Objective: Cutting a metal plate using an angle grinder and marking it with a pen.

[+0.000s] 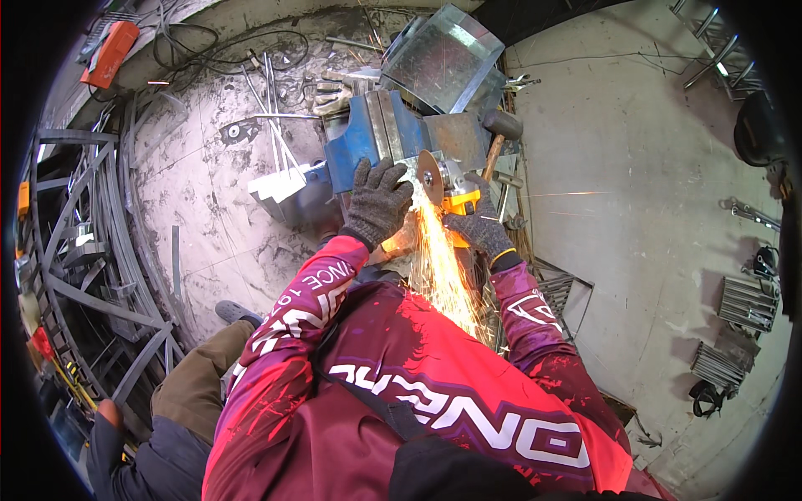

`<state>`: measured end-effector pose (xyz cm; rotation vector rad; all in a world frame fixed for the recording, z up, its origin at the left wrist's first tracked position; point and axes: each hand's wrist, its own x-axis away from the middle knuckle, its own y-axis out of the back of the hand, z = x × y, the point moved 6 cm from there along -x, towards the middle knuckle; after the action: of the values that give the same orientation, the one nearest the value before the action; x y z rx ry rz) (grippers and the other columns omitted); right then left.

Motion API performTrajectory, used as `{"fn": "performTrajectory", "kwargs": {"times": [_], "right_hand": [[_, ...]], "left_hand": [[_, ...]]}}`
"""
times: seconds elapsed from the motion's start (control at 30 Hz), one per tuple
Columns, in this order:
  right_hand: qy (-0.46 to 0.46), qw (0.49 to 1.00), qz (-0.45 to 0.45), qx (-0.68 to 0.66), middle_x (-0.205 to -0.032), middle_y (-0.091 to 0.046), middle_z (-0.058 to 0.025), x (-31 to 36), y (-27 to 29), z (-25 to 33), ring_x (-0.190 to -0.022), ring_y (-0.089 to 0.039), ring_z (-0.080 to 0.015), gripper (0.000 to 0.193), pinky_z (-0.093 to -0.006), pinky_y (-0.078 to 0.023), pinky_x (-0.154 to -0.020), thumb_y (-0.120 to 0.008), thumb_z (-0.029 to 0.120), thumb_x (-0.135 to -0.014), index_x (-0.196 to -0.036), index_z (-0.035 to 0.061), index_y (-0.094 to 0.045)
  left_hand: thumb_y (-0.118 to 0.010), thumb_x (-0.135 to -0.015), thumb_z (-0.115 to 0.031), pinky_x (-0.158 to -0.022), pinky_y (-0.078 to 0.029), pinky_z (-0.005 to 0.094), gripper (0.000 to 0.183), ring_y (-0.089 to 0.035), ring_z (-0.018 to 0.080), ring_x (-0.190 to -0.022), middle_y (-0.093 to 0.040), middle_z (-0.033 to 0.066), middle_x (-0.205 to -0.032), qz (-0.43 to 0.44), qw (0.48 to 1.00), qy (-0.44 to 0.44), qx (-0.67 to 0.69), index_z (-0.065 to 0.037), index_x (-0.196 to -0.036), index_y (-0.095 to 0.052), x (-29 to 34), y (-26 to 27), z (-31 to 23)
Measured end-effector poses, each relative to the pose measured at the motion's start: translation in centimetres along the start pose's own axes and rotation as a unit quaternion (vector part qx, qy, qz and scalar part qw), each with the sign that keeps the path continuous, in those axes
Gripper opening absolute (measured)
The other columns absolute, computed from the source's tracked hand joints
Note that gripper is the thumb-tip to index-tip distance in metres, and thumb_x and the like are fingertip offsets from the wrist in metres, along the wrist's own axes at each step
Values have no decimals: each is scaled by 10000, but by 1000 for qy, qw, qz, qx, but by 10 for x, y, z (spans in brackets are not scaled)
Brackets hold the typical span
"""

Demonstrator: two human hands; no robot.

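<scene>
My right hand [479, 231], in a dark grey knit glove, is closed round a yellow angle grinder [459, 203]. Its round cutting disc [430, 177] stands upright close to the jaws of a blue bench vise [357, 138]. Bright sparks [440, 267] stream from the disc down past the front of my body. My left hand [378, 204], also gloved, lies on the front of the vise, left of the disc, fingers stretched forward. Glare and sparks hide the piece being cut and the spot where the disc meets it.
A shiny box-shaped piece [451, 63] sits behind the vise. Right of it lies a hammer [503, 125]. A loose glove [332, 96] and thin metal rods [271, 117] lie at the back left. Steel strips [92, 225] crowd the far left, where another person [188, 392] is close by.
</scene>
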<state>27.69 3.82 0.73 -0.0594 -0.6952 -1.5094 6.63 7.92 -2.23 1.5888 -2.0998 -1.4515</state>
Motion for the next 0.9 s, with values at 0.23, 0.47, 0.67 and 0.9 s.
{"fn": "performTrajectory", "kwargs": {"times": [0.23,0.47,0.67,0.9], "right_hand": [[-24,999,-4,-41,-1176,-593,-118,-1,-2,3,-1018,-627,-251,929,-390,-552,-876,-853,38,-683,-1452,146,-344],[-30,999,-1,-17,-1162,-614,-114,-8,-1,-9,-979,-631,-232,965,-383,-567,-834,-844,13,-698,-1475,152,-290],[-36,999,-5,-14,-1185,-604,-110,-3,-3,12,-1002,-631,-232,944,-369,-563,-853,-846,32,-702,-1468,138,-304],[-12,1000,-7,-18,-1203,-595,-102,-7,-2,2,-1023,-625,-222,940,-358,-555,-872,-854,44,-695,-1464,136,-321]], "left_hand": [[-767,-708,-221,-1133,-291,640,322,-478,333,-1325,-592,78,-1313,7,1000,3,2,-165,-1012,-678,0,0,0],[-772,-707,-221,-1144,-283,639,318,-476,334,-1329,-593,75,-1312,9,1000,8,3,-164,-1005,-679,-1,0,0],[-771,-715,-224,-1146,-284,634,304,-474,332,-1332,-593,72,-1315,2,1000,11,4,-166,-998,-680,0,0,-1],[-777,-712,-230,-1156,-286,620,304,-477,317,-1334,-598,60,-1308,3,1000,15,-4,-172,-998,-692,-2,0,-1]]}}
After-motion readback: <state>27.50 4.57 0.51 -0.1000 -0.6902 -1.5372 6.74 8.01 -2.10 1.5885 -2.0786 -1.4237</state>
